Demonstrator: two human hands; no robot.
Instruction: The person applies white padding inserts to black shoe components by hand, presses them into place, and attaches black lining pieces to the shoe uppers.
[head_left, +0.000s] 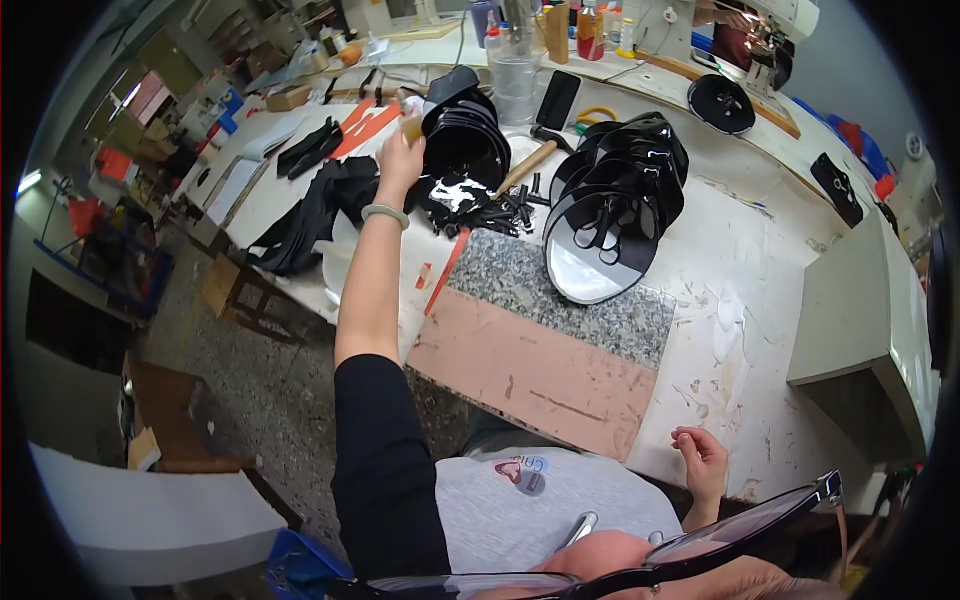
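My left hand (399, 165) reaches to the far left of the table, a bracelet on its wrist. Its fingers are closed around a small yellowish thing (412, 129) whose kind I cannot make out. Just right of it are nested black curved pieces (466, 135), with small black strips (512, 214) scattered below. My right hand (703, 462) rests by the table's near edge, fingers curled, nothing visible in them. A second stack of glossy black curved pieces (610, 215) stands on a speckled stone slab (515, 275), whose near part has a pinkish-brown sheet (540, 365).
A wooden-handled hammer (530, 165) lies between the stacks. Behind are a black phone (558, 99), a clear plastic container (514, 90) and a round black dish (721, 104). Black cloth (325, 215) lies left of my forearm. A pale machine housing (865, 330) borders the right side.
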